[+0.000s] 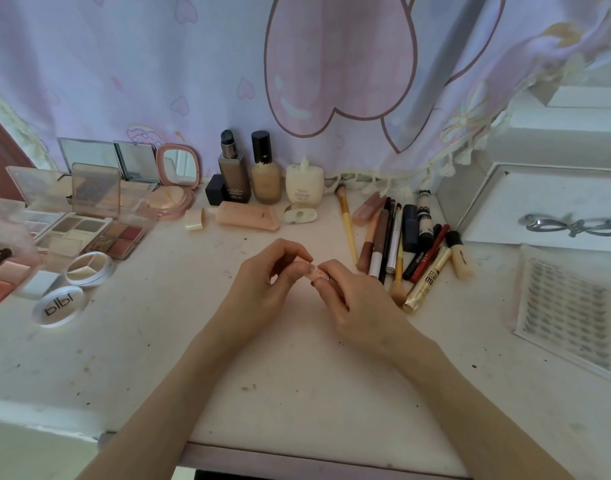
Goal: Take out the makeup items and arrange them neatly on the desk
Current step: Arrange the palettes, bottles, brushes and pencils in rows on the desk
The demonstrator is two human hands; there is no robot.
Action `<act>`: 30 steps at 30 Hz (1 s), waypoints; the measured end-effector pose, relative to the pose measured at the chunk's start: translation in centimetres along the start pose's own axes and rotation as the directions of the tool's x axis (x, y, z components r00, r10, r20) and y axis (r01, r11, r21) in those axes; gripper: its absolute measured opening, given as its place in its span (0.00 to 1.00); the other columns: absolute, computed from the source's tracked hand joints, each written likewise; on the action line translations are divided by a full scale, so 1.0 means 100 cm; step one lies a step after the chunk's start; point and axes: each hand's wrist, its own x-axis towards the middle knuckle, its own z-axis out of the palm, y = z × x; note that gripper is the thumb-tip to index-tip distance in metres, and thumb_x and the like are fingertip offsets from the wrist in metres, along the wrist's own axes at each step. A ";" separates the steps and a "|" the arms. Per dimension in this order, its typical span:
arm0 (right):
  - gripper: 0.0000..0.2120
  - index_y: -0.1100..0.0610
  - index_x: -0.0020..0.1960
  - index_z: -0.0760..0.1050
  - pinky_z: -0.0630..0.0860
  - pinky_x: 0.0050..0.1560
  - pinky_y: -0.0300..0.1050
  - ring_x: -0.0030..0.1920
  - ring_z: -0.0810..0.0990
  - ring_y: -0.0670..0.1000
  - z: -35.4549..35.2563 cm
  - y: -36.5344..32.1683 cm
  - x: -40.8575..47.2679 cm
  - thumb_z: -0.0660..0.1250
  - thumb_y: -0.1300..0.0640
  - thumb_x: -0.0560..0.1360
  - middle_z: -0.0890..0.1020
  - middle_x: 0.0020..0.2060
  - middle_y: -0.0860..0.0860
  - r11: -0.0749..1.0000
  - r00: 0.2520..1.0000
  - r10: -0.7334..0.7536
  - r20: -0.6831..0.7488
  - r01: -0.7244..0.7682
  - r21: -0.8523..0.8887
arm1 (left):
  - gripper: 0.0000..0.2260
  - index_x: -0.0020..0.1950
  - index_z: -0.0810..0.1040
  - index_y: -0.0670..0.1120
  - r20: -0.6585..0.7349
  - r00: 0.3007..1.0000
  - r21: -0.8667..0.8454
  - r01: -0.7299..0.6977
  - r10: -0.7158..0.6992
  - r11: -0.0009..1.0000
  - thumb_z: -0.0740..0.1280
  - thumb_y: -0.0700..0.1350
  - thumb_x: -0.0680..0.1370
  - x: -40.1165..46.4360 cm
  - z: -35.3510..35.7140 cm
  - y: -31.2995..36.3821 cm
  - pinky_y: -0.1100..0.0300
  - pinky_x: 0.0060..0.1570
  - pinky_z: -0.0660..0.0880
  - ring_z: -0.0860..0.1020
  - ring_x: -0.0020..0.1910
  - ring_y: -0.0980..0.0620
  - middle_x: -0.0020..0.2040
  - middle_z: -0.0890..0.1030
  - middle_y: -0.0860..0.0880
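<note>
soft daylight, edges warped, slightly blurry

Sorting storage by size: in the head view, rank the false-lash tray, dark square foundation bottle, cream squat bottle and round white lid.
1. White false-lash tray, though nearest the camera.
2. Dark square foundation bottle.
3-4. Cream squat bottle and round white lid look alike.

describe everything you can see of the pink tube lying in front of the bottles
The pink tube lies flat on its side on the white desk, long axis roughly left to right, just in front of the dark foundation bottle and the beige one. It looks like soft matte plastic, peach-pink, with a flat crimped end at the right and faint small print. Its cap seems off; a cream cap lies just left. Neither hand touches it.
</note>
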 end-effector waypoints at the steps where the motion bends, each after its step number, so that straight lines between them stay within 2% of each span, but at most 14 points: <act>1: 0.08 0.53 0.52 0.69 0.66 0.32 0.43 0.30 0.71 0.46 0.000 0.000 0.000 0.54 0.51 0.80 0.69 0.28 0.43 1.000 1.000 -0.001 -0.003 0.001 0.000 | 0.06 0.46 0.74 0.56 0.003 1.000 0.004 0.003 -0.003 1.000 0.64 0.44 0.76 0.000 0.000 0.000 0.71 0.38 0.68 0.73 0.37 0.62 0.39 0.78 0.62; 4: 0.06 0.51 0.51 0.68 0.64 0.30 0.39 0.29 0.70 0.43 -0.001 -0.001 -0.001 0.55 0.51 0.80 0.69 0.28 0.42 1.000 1.000 -0.001 -0.015 0.002 0.016 | 0.10 0.45 0.74 0.56 0.003 1.000 0.017 0.015 -0.015 1.000 0.65 0.40 0.77 -0.001 -0.001 0.000 0.71 0.38 0.68 0.73 0.36 0.62 0.39 0.78 0.60; 7: 0.08 0.52 0.52 0.71 0.63 0.29 0.36 0.28 0.69 0.43 -0.001 0.000 0.000 0.56 0.50 0.80 0.70 0.28 0.43 1.000 1.000 -0.003 -0.021 0.003 0.022 | 0.10 0.45 0.74 0.56 0.001 0.999 0.028 0.032 -0.032 0.999 0.65 0.40 0.77 -0.001 -0.001 0.002 0.70 0.38 0.68 0.73 0.37 0.60 0.39 0.78 0.58; 12: 0.08 0.51 0.50 0.72 0.65 0.29 0.35 0.27 0.69 0.43 -0.001 0.000 0.000 0.57 0.49 0.80 0.69 0.27 0.43 0.999 0.999 -0.003 -0.042 0.004 0.041 | 0.09 0.44 0.74 0.56 -0.025 0.998 0.008 0.054 -0.053 0.999 0.65 0.41 0.77 -0.002 -0.003 0.004 0.63 0.39 0.70 0.75 0.38 0.56 0.39 0.78 0.55; 15: 0.07 0.47 0.47 0.71 0.66 0.31 0.32 0.28 0.71 0.42 -0.001 0.000 0.001 0.57 0.47 0.79 0.69 0.25 0.43 0.994 0.998 0.023 -0.052 -0.017 0.109 | 0.09 0.44 0.75 0.56 -0.037 0.998 0.013 0.052 -0.052 0.999 0.64 0.41 0.77 -0.002 -0.004 0.005 0.64 0.39 0.70 0.75 0.38 0.59 0.41 0.79 0.58; 19: 0.10 0.46 0.47 0.72 0.67 0.32 0.34 0.30 0.72 0.40 -0.002 0.002 0.002 0.62 0.41 0.74 0.73 0.28 0.43 0.967 0.990 0.141 0.016 -0.142 0.210 | 0.06 0.45 0.76 0.53 -0.086 0.995 -0.027 0.045 -0.047 0.999 0.64 0.42 0.77 0.000 -0.006 0.003 0.68 0.38 0.71 0.75 0.37 0.61 0.38 0.79 0.61; 22: 0.06 0.47 0.48 0.72 0.68 0.34 0.32 0.31 0.72 0.39 -0.003 0.004 0.002 0.65 0.47 0.74 0.74 0.30 0.43 0.951 0.986 0.166 0.022 -0.166 0.260 | 0.06 0.45 0.76 0.50 -0.176 0.982 -0.092 0.053 -0.069 0.994 0.64 0.39 0.77 0.002 -0.012 0.003 0.72 0.36 0.71 0.76 0.35 0.61 0.36 0.79 0.57; 25: 0.04 0.51 0.48 0.73 0.68 0.34 0.33 0.33 0.73 0.42 -0.005 0.003 0.001 0.63 0.51 0.76 0.78 0.34 0.47 0.942 0.985 0.173 0.022 -0.172 0.289 | 0.05 0.46 0.75 0.51 -0.254 0.955 -0.109 0.131 -0.155 0.985 0.64 0.41 0.77 0.004 -0.015 0.001 0.73 0.36 0.72 0.77 0.36 0.62 0.39 0.79 0.55; 27: 0.04 0.51 0.48 0.75 0.72 0.39 0.39 0.36 0.76 0.45 -0.005 0.000 0.000 0.62 0.52 0.77 0.80 0.36 0.47 0.921 0.987 0.163 0.011 -0.156 0.357 | 0.01 0.46 0.75 0.52 -0.308 0.923 -0.090 0.216 -0.233 0.972 0.66 0.46 0.75 0.006 -0.017 -0.005 0.72 0.37 0.73 0.78 0.38 0.62 0.41 0.80 0.55; 28: 0.03 0.48 0.47 0.75 0.74 0.41 0.41 0.38 0.77 0.45 -0.005 -0.002 0.000 0.62 0.52 0.76 0.80 0.37 0.47 0.910 0.989 0.148 -0.001 -0.135 0.392 | 0.04 0.46 0.75 0.52 -0.334 0.901 -0.068 0.271 -0.278 0.960 0.67 0.50 0.73 0.006 -0.018 -0.008 0.70 0.38 0.74 0.78 0.39 0.61 0.41 0.80 0.55; 30: 0.06 0.41 0.47 0.76 0.71 0.42 0.34 0.40 0.75 0.42 -0.006 -0.005 0.000 0.64 0.51 0.75 0.78 0.40 0.45 0.900 0.993 0.111 -0.044 -0.082 0.429 | 0.11 0.46 0.76 0.51 -0.369 0.858 0.007 0.386 -0.357 0.922 0.69 0.56 0.71 0.006 -0.020 -0.017 0.69 0.40 0.73 0.78 0.41 0.59 0.42 0.79 0.56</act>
